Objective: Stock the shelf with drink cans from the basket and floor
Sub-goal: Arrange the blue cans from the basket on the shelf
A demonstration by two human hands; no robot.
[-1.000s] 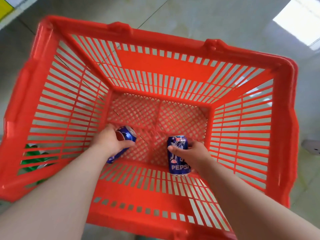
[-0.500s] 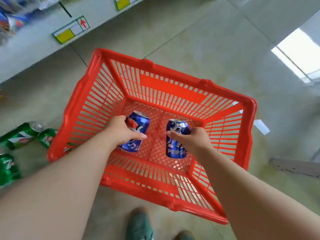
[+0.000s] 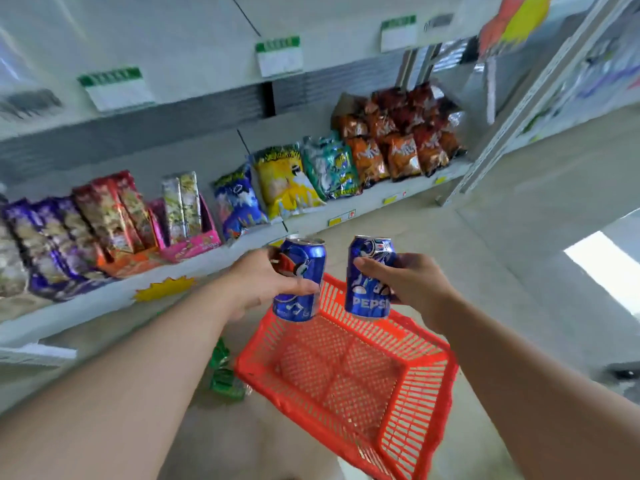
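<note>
My left hand [image 3: 258, 277] grips a blue Pepsi can [image 3: 301, 271], held upright above the far rim of the red plastic basket [image 3: 429, 403]. My right hand [image 3: 407, 284] holds a second blue Pepsi can [image 3: 369, 289] upright beside the first, a little apart from it. The basket stands on the floor below my hands and shows nothing inside. Green cans [image 3: 225, 379] lie on the floor just left of the basket. The white shelf [image 3: 86, 308] runs behind and to the left of my hands.
Snack bags [image 3: 287, 181] and boxed snacks [image 3: 104, 216] fill the low shelf board from left to right. Orange chip bags [image 3: 398, 136] sit at its far right end. An upper board with green price tags [image 3: 278, 55] runs above. A grey upright post [image 3: 519, 109] stands at right.
Both hands have lifted the two Pepsi cans out of the basket and up toward the shelf. The view has swung up from the basket to the snack shelf.
</note>
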